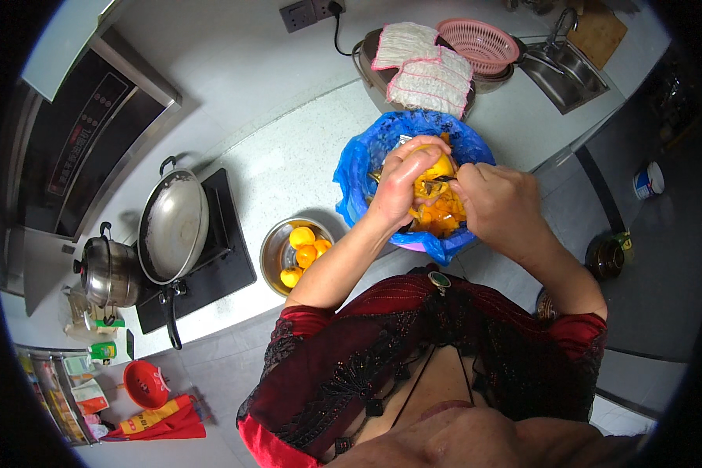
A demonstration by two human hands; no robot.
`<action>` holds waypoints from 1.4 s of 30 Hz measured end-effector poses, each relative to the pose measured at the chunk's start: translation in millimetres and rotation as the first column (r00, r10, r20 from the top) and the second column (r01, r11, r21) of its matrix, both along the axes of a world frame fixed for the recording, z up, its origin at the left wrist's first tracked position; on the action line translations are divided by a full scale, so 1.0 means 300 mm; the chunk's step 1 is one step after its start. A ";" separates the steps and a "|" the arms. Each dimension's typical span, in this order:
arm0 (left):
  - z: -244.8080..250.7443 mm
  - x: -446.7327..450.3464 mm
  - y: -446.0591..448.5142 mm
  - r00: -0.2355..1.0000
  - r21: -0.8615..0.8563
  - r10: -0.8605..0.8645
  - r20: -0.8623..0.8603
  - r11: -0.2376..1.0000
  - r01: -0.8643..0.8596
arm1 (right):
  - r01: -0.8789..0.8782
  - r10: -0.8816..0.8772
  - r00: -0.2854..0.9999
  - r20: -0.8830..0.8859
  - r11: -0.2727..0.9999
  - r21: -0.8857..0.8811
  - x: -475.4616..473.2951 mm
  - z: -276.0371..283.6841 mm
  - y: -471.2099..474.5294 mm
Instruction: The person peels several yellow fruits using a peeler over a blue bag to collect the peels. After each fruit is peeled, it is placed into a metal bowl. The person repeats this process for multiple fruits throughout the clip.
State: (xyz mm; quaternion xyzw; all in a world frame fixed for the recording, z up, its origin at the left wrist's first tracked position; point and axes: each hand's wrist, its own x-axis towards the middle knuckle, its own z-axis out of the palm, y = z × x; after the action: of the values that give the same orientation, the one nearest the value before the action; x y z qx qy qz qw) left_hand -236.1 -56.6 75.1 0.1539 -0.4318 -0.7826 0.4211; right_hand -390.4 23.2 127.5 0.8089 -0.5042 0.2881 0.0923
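My left hand (406, 178) grips a round orange fruit (436, 164) that looks like a persimmon, its dark stem end turned toward my right hand. My right hand (494, 193) is closed on a small dark-bladed tool (443, 179) that touches the fruit; most of it is hidden by my fingers, so knife or peeler I cannot tell. Both hands are above a basin lined with a blue plastic bag (351, 169). Orange peelings (441, 216) lie inside it. To the left, a steel bowl (272, 251) holds several orange fruits (306, 255).
Left of the bowl, a frying pan (172, 225) rests over a black cooktop (234, 257), beside a lidded steel pot (114, 275). Behind the basin are mesh cloths (430, 82) on a brown appliance and a pink basket (479, 44). A sink (567, 76) is at far right.
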 end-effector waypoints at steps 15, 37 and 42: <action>-0.043 -0.034 -0.018 0.986 0.077 0.168 0.000 0.983 -0.168 | 0.001 0.015 0.995 -0.104 0.989 0.145 -0.010 -0.018 -0.065; -0.085 -0.039 -0.072 0.760 -0.398 0.630 -0.160 0.663 -0.634 | -0.455 -0.248 0.124 0.961 0.846 0.278 0.079 -0.186 -0.121; -0.092 -0.087 -0.057 0.730 -0.336 0.655 -0.198 0.654 -0.678 | -0.546 -0.251 -0.001 0.968 0.811 0.210 0.134 -0.217 -0.139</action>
State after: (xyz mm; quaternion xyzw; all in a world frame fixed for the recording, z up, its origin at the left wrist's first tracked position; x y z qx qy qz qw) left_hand -262.2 -73.6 47.6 0.1920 -0.4777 -0.4764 0.7127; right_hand -350.3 -18.4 62.3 0.4058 -0.3805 0.6175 -0.5561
